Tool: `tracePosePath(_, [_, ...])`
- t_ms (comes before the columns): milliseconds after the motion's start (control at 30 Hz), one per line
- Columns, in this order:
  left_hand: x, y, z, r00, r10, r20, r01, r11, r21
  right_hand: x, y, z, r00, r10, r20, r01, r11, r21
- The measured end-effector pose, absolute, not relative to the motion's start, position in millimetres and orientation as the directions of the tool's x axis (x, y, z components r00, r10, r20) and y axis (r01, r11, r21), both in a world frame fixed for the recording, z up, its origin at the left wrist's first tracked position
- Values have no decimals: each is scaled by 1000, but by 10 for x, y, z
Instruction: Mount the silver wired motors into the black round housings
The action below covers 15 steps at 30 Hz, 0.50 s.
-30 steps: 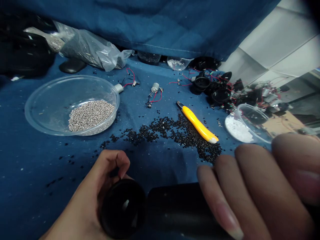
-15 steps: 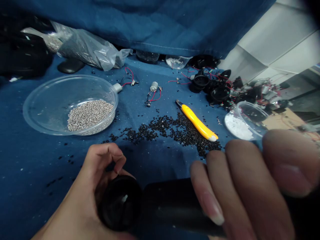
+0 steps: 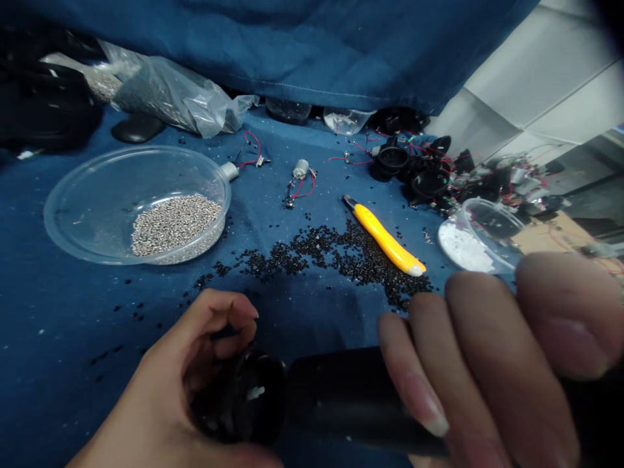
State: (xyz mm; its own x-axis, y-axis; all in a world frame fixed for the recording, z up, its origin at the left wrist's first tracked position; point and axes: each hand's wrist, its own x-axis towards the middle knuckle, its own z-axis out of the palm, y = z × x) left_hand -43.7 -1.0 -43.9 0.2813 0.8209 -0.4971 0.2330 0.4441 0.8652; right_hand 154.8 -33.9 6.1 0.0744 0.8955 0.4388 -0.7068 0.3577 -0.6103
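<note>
Here's the left hand (image 3: 180,380), cupped under the round black end (image 3: 238,396) of a black cylinder (image 3: 351,396), with its fingers (image 3: 229,312) bent over the far side of that end. The right hand (image 3: 487,351) is closed firmly around the cylinder's body, four fingers lying side by side across it. The cylinder runs left to right across the near edge of the view, gripped by both hands above a blue cloth (image 3: 73,325).

And the change from a moment ago: the left fingers have loosened from their tight curl and now reach further across the end, while the white glint on that end has slid right. The right hand's wrap looks unchanged.

Just beyond the hands, a spill of black granules (image 3: 331,257) spreads over the cloth, nearly reaching the right fingers. A yellow utility knife (image 3: 385,237) lies in it at the far edge. To the left sits a clear plastic bowl (image 3: 63,214) holding a pile of small silver pieces (image 3: 173,224). To the right, a clear tub (image 3: 502,218) lies tilted, with white material (image 3: 463,250) in it, and small motors with red wires (image 3: 301,170) rest further off.
</note>
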Motion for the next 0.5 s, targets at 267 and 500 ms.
tracePosePath(267, [-578, 30, -641, 487, 766, -419, 154, 397, 905, 1512, -378, 84, 90, 901, 423, -679, 366, -637])
tracePosePath(500, [-544, 42, -631, 593, 690, -414, 167, 398, 902, 1622, -333, 108, 29, 922, 385, -688, 298, -662])
